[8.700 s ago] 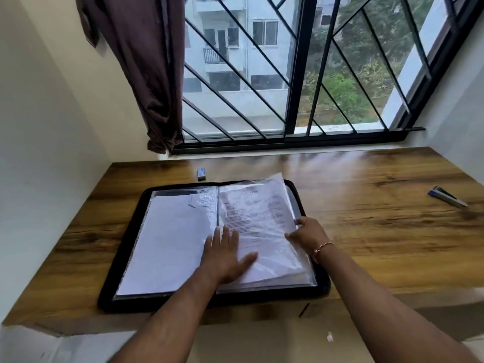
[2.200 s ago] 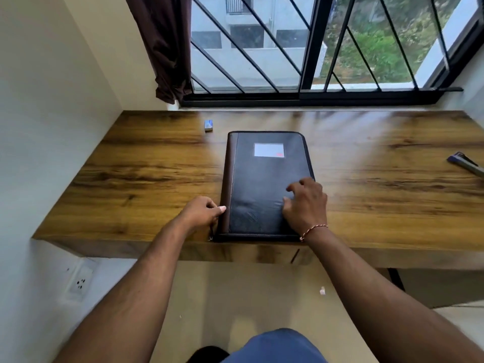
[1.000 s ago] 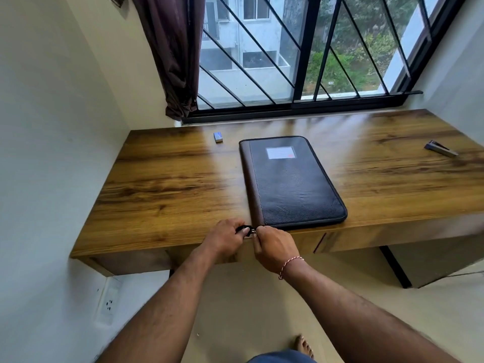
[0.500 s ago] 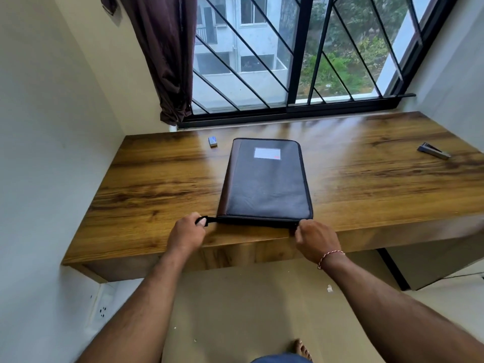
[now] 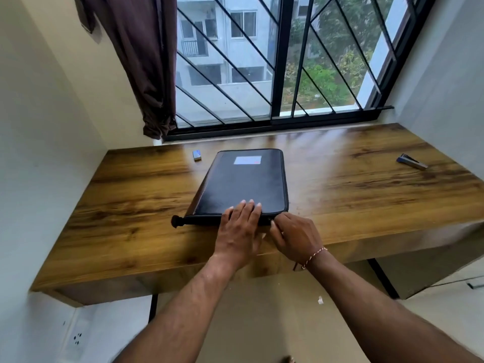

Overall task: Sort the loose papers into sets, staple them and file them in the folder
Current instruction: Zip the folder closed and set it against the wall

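Observation:
The black zip folder (image 5: 243, 182) lies closed on the wooden desk (image 5: 131, 195), a pale label on its far end. No papers show; whatever is inside is hidden. My left hand (image 5: 239, 229) lies flat on the folder's near edge, fingers straight and pressing down. Just to its right, my right hand (image 5: 294, 235) has its fingers curled at the folder's near right corner, pinching what looks like the zip pull, which its fingers mostly hide. A black loop strap sticks out at the near left corner.
A stapler (image 5: 411, 161) lies far right on the desk. A small blue box (image 5: 197, 155) sits near the folder's far left corner. A barred window and dark curtain (image 5: 146, 61) stand behind. Walls close in on both sides.
The folder was open with papers, then closed. In the last half second my left hand left the strap and pressed the near edge; my right hand stayed at the near right corner.

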